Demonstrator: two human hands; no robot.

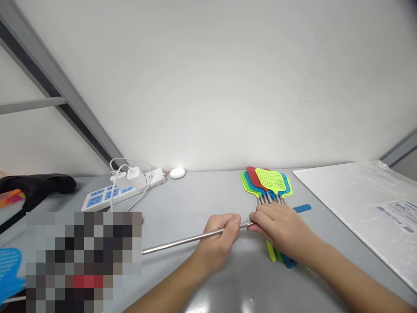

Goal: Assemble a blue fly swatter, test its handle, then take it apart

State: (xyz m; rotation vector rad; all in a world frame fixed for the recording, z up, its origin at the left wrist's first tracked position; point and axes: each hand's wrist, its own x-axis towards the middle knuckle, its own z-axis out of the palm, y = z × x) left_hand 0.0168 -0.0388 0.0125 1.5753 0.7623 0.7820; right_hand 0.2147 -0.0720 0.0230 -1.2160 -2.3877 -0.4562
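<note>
with the left hand gripping a metal rod over the table and the right hand wrapped round its blue handle above the fly swatters, the step looks like sliding the rod's length, which calls for steady, straight-line force.

A grey table bears swatters, a power strip, a panel.
</note>
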